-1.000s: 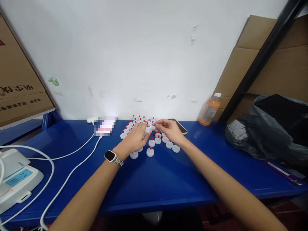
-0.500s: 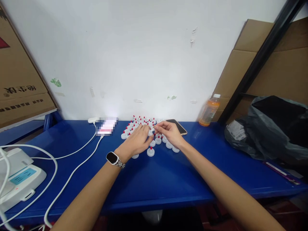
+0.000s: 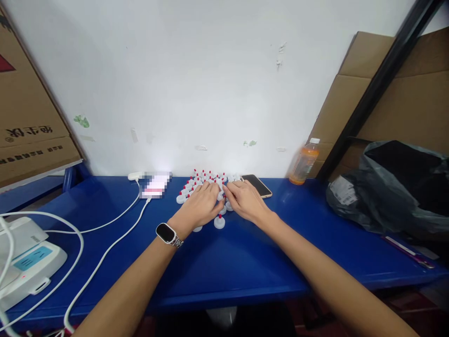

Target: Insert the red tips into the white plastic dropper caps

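From the head camera, a bunch of little white caps with red tips (image 3: 206, 180) sits on the blue table (image 3: 245, 262), near the back wall. Both hands lie right on top of them. The left hand (image 3: 201, 206), with a watch (image 3: 167, 233) on its wrist, rests palm down with its fingers spread flat, so it is not squeezing anything that shows. The right hand (image 3: 245, 200) sits just beside it, at its 3 o'clock, also palm down with fingers loosely bent over the caps. Whether either hand has a cap under it, I cannot tell.

One cap (image 3: 219, 222) stands alone at 6 o'clock from where the hands meet.

The caps look tiny, light and hard, like plastic. They look smooth, so they may slide or tip over easily. The round white bottom seems the best place to pinch one, because the red tip is so thin.

A phone (image 3: 258, 185) lies at 2 o'clock from the right hand, and a bottle of orange drink (image 3: 303, 162) stands farther that way.
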Available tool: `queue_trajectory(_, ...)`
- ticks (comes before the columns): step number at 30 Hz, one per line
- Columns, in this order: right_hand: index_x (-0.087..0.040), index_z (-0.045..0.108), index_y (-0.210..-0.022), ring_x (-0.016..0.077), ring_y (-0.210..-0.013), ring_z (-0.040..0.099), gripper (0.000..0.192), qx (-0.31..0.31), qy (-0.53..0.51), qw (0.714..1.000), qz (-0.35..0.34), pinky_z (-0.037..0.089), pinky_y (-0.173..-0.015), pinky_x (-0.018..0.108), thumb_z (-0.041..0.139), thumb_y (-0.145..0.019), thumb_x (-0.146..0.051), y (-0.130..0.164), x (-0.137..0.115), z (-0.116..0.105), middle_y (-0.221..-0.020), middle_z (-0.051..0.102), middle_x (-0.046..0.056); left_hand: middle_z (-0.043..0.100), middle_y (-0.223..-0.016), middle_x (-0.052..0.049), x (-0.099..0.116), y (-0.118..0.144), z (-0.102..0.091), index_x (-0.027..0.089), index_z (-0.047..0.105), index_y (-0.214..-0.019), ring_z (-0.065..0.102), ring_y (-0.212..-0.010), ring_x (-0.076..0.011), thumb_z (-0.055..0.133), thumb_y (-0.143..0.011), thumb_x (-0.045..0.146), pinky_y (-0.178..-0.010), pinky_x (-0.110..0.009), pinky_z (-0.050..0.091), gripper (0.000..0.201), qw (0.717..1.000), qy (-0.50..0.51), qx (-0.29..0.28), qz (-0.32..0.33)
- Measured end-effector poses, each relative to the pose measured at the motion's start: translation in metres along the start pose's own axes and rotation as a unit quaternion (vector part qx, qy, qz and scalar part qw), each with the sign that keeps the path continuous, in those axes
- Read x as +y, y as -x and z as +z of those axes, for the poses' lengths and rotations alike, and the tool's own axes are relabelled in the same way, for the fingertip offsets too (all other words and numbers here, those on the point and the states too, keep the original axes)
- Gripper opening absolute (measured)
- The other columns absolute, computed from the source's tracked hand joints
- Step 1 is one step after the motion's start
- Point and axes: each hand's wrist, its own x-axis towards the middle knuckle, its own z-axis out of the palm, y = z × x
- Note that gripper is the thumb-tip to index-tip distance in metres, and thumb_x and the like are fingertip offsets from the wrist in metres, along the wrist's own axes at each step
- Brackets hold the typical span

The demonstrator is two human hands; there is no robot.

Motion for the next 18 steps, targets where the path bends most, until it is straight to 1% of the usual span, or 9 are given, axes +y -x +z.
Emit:
queue_trajectory(2, -0.019, 0.056, -0.081, 0.0170, -0.075, 0.055, 0.039, -0.018, 0.018, 1.000, 0.006, 0.032, -0.078, 0.031, 0.029, -0.105, -0.035, 0.000, -0.001, 0.000, -0.078, 0.064, 0.005, 0.056, -0.099, -0.011, -0.001, 0.001, 0.002, 0.016, 0.048, -0.098, 0.051, -0.095, -0.0270, 0.038, -0.100, 0.033, -0.085, -0.043, 0.046, 0.020, 1.000, -0.011, 0.003, 0.008)
queue_trajectory(5, -0.020, 0.055, -0.081, 0.0162, -0.073, 0.055, 0.041, -0.025, 0.000, 1.000, 0.009, 0.032, -0.076, 0.029, 0.028, -0.106, -0.037, 0.000, -0.003, 0.003, -0.076, 0.063, 0.004, 0.055, -0.098, -0.012, -0.002, 0.002, 0.005, 0.016, 0.048, -0.098, 0.050, -0.095, -0.0269, 0.033, -0.102, 0.033, -0.084, -0.043, 0.046, 0.023, 1.000, -0.014, 0.007, 0.026)
queue_trajectory(9, -0.020, 0.052, -0.078, 0.0157, -0.068, 0.055, 0.040, -0.020, -0.031, 0.999, 0.012, 0.032, -0.072, 0.028, 0.029, -0.105, -0.040, 0.002, -0.004, 0.007, -0.072, 0.062, 0.002, 0.054, -0.098, -0.012, -0.003, 0.004, 0.004, 0.016, 0.048, -0.097, 0.050, -0.095, -0.0269, 0.030, -0.102, 0.030, -0.083, -0.043, 0.047, 0.023, 1.000, -0.003, -0.007, 0.026)
queue_trajectory(12, -0.020, 0.051, -0.076, 0.0152, -0.067, 0.054, 0.038, -0.002, -0.061, 0.998, 0.035, 0.033, -0.070, 0.028, 0.033, -0.104, -0.038, 0.002, -0.006, 0.007, -0.069, 0.060, 0.002, 0.054, -0.099, -0.011, 0.000, 0.002, 0.001, 0.017, 0.048, -0.098, 0.050, -0.095, -0.0265, 0.030, -0.103, 0.032, -0.084, -0.043, 0.047, 0.024, 1.000, 0.023, 0.002, 0.022)
queue_trajectory(14, -0.021, 0.050, -0.075, 0.0141, -0.063, 0.052, 0.035, 0.020, -0.119, 0.990, 0.075, 0.034, -0.066, 0.027, 0.036, -0.102, -0.039, 0.000, -0.005, 0.006, -0.066, 0.058, 0.000, 0.055, -0.102, -0.011, 0.001, -0.001, 0.001, 0.017, 0.048, -0.102, 0.050, -0.098, -0.0265, 0.030, -0.103, 0.036, -0.087, -0.044, 0.047, 0.026, 0.999, 0.044, 0.021, 0.023)
queue_trajectory(15, -0.021, 0.050, -0.076, 0.0135, -0.060, 0.051, 0.034, 0.031, -0.162, 0.982, 0.095, 0.034, -0.063, 0.026, 0.038, -0.101, -0.041, -0.001, -0.002, 0.005, -0.065, 0.057, -0.001, 0.056, -0.105, -0.011, 0.001, -0.003, 0.001, 0.017, 0.048, -0.105, 0.051, -0.100, -0.0265, 0.031, -0.103, 0.037, -0.088, -0.044, 0.047, 0.027, 0.998, 0.055, 0.032, 0.023)
queue_trajectory(18, -0.021, 0.052, -0.079, 0.0120, -0.058, 0.051, 0.030, 0.050, -0.294, 0.947, 0.120, 0.037, -0.058, 0.024, 0.047, -0.096, -0.045, -0.008, 0.013, 0.006, -0.064, 0.057, -0.003, 0.056, -0.112, -0.012, -0.004, -0.005, 0.002, 0.015, 0.046, -0.121, 0.052, -0.105, -0.0272, 0.038, -0.101, 0.044, -0.092, -0.044, 0.047, 0.035, 0.995, 0.080, 0.056, 0.004)
